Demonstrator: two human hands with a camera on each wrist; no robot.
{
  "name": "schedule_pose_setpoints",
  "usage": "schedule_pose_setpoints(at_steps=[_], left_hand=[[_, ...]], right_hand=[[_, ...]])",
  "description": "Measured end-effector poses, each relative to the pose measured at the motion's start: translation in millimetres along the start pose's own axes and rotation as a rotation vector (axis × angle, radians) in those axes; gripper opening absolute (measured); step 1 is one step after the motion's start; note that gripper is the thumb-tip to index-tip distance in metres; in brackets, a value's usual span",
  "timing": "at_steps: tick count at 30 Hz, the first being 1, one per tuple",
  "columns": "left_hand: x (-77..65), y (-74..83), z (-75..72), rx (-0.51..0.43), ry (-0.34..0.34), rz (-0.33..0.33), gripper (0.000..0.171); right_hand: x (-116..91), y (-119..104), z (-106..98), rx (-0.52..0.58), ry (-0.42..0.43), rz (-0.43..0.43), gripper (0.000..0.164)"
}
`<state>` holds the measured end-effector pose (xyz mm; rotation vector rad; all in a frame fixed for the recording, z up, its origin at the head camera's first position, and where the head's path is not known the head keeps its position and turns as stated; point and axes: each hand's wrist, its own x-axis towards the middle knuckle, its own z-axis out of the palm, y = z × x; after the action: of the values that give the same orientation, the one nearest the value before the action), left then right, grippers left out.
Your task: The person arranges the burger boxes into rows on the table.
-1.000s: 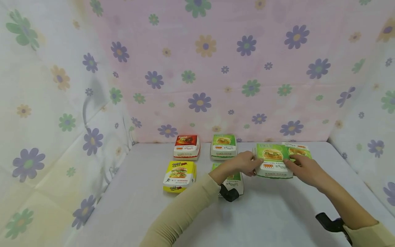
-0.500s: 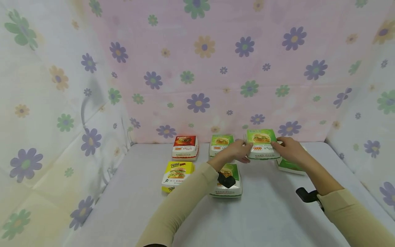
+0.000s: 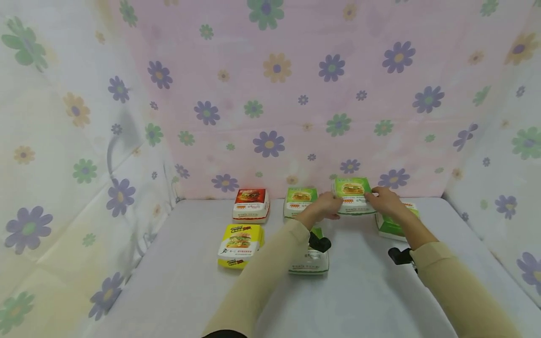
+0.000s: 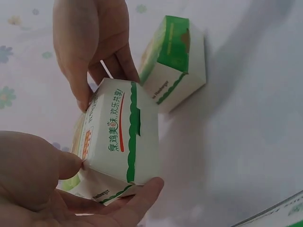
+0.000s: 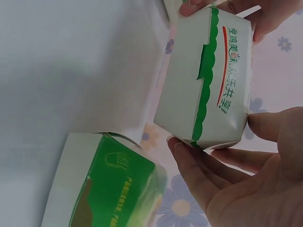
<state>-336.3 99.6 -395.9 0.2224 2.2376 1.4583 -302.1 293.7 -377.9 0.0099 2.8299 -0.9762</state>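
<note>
A green and white burger box (image 3: 352, 195) is held between both hands near the back of the table. My left hand (image 3: 324, 205) grips its left side, and my right hand (image 3: 385, 203) grips its right side. In the left wrist view the thumb and fingers of the left hand (image 4: 42, 184) pinch the box (image 4: 118, 132) at one end. From the right wrist the right hand (image 5: 255, 175) shows thumb and fingers on the box's (image 5: 208, 80) other end. Just right of it, another green burger box (image 3: 393, 225) sits tilted sideways, partly behind the right hand.
At the left stand a red burger box (image 3: 251, 206) and, nearer, a yellow one (image 3: 240, 246). Two more green boxes stand in the middle: a back one (image 3: 299, 202) and a front one (image 3: 310, 263) partly behind the left arm. A flowered cloth (image 3: 270, 103) hangs behind the table.
Both hands have carried the held green box leftward and toward the back, away from the tilted box at the right. That tilted box now shows more fully. The other boxes stay put.
</note>
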Motion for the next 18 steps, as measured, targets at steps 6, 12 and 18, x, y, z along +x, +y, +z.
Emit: schedule_pose_setpoints(at_steps=[6,12,18], left_hand=[[7.2,-3.2,9.8,-0.099,0.0,-0.054,0.032],[15.8,-5.8,17.5,-0.199,0.052,-0.09,0.026],[24.0,-9.4,24.7,-0.248,0.08,-0.106,0.025]], right_hand=[[13,2,8,-0.033,-0.003,0.04,0.061],[23,1,13,-0.036,-0.015,0.079,0.058],[31,2,14,-0.014,-0.044,0.127,0.055]])
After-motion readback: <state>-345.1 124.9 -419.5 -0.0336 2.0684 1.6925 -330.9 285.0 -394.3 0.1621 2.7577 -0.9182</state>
